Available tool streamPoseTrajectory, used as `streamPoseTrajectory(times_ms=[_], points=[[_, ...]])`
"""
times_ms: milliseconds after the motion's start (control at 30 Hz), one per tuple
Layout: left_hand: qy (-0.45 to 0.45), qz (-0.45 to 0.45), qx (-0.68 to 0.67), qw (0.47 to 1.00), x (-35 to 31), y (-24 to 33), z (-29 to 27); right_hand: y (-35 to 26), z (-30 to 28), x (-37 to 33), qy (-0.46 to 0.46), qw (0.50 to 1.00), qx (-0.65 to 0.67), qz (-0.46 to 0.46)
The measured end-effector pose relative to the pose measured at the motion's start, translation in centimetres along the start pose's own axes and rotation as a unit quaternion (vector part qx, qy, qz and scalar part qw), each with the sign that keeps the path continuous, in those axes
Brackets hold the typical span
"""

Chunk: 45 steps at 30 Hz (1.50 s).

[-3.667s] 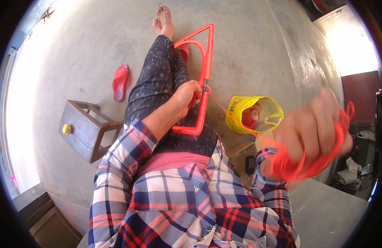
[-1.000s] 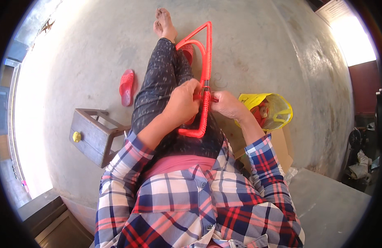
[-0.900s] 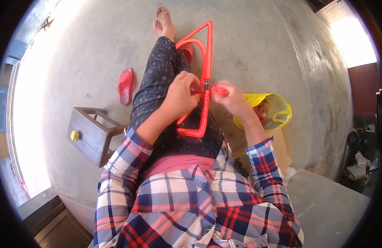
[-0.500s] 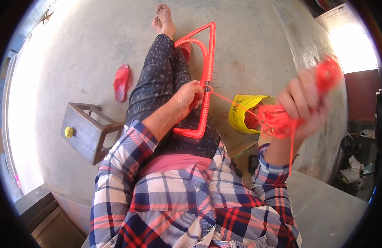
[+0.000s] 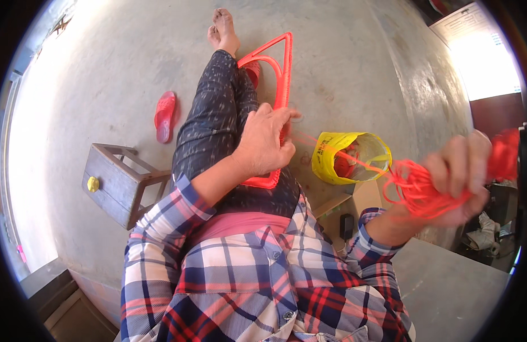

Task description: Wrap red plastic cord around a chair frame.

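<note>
The left hand point(image 5: 263, 142) clasped the long side of an orange triangular frame point(image 5: 277, 91) lying along the person's outstretched leg. The right hand point(image 5: 460, 176), raised well to the right of the left, was clenched around a loose, tangled bundle of orange cord point(image 5: 417, 191). One taut strand ran from that bundle back to the frame. Between the hands, lower down, sat a yellow bag point(image 5: 346, 157); left of the left hand lay a red sandal point(image 5: 165, 115) and a wooden stool point(image 5: 116, 182).
</note>
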<state>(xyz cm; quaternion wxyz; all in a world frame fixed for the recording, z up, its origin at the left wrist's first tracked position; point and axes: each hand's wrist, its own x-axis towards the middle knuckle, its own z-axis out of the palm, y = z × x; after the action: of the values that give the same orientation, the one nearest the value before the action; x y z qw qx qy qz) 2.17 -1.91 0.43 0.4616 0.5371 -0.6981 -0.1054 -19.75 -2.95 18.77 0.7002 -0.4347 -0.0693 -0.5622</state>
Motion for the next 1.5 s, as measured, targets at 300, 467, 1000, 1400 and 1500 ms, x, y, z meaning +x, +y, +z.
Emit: streamPoseTrajectory(times_ms=[300, 467, 1000, 1400, 1500], points=[[-0.272, -0.371, 0.007, 0.888, -2.5, -5.0, -1.7, 12.5, -11.5, -7.7, -0.195, 0.635, -0.703, 0.256], [-0.175, -0.397, -0.113, 0.894, -2.5, -3.9, -0.1, 17.1, -12.1, -8.6, 0.072, 0.795, -0.466, 0.381], [-0.001, -0.461, -0.371, 0.806, 0.6, -3.1, 1.7, 2.8, -12.6, -1.8, 0.287, 0.957, -0.018, 0.045], [-0.085, -0.6, -0.537, 0.588, 0.1, -4.5, 1.4, -10.8, -10.1, -11.2, 0.314, 0.932, -0.178, -0.008], [-0.061, -0.552, -0.533, 0.638, -0.5, -4.8, 2.4, -13.0, -16.1, -14.3, 0.415, 0.888, -0.147, -0.132]])
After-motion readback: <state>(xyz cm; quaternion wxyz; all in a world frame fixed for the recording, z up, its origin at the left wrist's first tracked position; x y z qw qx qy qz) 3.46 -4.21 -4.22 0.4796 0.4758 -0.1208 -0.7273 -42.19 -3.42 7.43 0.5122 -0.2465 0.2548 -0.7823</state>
